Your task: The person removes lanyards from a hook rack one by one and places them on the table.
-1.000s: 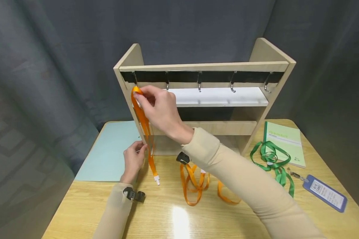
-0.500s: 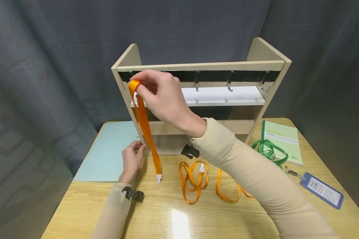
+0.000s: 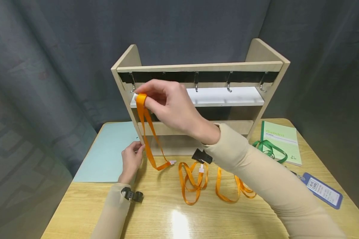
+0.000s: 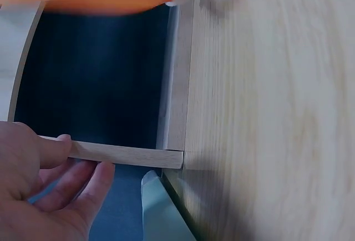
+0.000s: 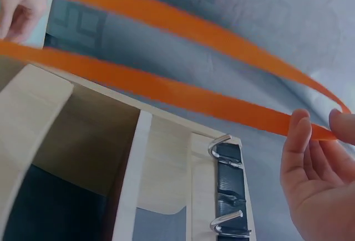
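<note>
My right hand (image 3: pixel 178 108) pinches the top of an orange lanyard (image 5: pixel 183 96) between thumb and fingers. The lanyard hangs as a long loop, its white clip (image 3: pixel 173 162) swung to the right just above the table. In the right wrist view, the pinched end is apart from the metal hooks (image 5: pixel 227 219). Below and to the left, my left hand (image 3: pixel 132 161) grips the edge of the wooden rack's left side panel (image 4: pixel 127 153), thumb on one side and fingers on the other.
More orange lanyards (image 3: pixel 183 189) lie on the table (image 3: pixel 155 215) before the wooden rack (image 3: pixel 233 127). To the right are a green lanyard (image 3: pixel 270 146), a green notebook (image 3: pixel 287 142) and a blue card holder (image 3: pixel 323 191). A pale blue sheet (image 3: pixel 107 152) lies left.
My right hand rises from just below the leftmost hook, then comes down and rightward with the orange lanyard. The lanyard's clip end swings right. My left hand stays on the panel.
</note>
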The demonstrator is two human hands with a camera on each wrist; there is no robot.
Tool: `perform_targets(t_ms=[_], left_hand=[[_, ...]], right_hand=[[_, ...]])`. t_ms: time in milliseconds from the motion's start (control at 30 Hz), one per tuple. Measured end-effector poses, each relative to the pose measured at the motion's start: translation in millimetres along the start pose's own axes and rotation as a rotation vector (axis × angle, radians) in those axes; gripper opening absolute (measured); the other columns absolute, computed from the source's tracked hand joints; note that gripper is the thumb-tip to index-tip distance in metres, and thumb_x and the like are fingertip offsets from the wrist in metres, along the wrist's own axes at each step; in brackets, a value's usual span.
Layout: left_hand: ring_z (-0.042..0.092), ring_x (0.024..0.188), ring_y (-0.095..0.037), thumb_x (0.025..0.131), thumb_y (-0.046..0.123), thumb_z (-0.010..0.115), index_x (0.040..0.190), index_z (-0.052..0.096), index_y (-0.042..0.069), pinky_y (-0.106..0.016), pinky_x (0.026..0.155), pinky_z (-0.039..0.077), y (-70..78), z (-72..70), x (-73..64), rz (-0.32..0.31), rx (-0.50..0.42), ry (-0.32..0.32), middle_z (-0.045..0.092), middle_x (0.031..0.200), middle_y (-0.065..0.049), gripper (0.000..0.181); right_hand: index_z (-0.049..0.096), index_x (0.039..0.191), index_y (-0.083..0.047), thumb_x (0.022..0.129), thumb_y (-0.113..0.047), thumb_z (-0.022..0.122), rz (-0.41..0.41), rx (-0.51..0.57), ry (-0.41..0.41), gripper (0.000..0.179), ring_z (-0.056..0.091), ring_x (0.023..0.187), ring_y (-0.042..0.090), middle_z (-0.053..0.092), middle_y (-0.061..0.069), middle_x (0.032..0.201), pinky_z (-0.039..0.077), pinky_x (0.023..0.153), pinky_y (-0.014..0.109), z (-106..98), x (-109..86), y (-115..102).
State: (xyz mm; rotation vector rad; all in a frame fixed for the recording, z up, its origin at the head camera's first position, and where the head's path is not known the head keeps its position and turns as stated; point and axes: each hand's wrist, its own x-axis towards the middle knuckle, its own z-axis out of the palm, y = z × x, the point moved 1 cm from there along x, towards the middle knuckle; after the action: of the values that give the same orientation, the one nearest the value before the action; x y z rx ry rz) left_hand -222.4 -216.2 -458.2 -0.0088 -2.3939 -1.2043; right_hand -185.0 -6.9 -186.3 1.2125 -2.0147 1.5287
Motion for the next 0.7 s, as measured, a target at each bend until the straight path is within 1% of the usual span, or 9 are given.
perform_targets(t_ms=[200,300,533,700], left_hand=[[0.069,0.081,-0.028,0.089,0.011,0.069,0.1,0.069,-0.001,-0.038,0.072,0.057,0.0,-0.1,0.2,0.001,0.007,0.006,0.07,0.089,-0.013,0.016],[0.069,0.082,-0.029,0.089,0.011,0.069,0.1,0.069,-0.001,-0.039,0.073,0.057,0.7,-0.9,0.6,0.004,0.011,0.007,0.07,0.089,-0.013,0.016],[0.069,0.084,-0.026,0.09,0.015,0.068,0.101,0.069,0.002,-0.039,0.073,0.057,1.9,-2.0,-0.2,-0.016,0.016,-0.006,0.07,0.09,-0.011,0.017],[0.069,0.084,-0.028,0.09,0.014,0.068,0.1,0.069,0.001,-0.039,0.073,0.057,4.0,-2.4,-0.6,-0.009,0.015,-0.005,0.07,0.089,-0.012,0.016]], right_hand=[[0.07,0.102,0.0,0.087,0.006,0.059,0.052,0.035,-0.06,0.019,0.064,0.076,0.007,0.069,0.0,0.096,0.055,0.07,0.026,-2,-20.4,-1],[0.07,0.1,-0.001,0.087,0.006,0.061,0.06,0.046,-0.098,0.017,0.064,0.076,0.007,0.069,0.0,0.095,0.055,0.071,0.026,-2,-27.4,-1],[0.07,0.099,0.0,0.086,0.006,0.062,0.06,0.065,-0.184,0.016,0.063,0.077,0.006,0.069,0.003,0.093,0.055,0.071,0.025,5,-46.7,4],[0.069,0.102,0.0,0.087,0.005,0.062,0.099,0.076,-0.249,0.017,0.063,0.08,0.005,0.069,0.004,0.097,0.055,0.072,0.025,12,-64.5,12]])
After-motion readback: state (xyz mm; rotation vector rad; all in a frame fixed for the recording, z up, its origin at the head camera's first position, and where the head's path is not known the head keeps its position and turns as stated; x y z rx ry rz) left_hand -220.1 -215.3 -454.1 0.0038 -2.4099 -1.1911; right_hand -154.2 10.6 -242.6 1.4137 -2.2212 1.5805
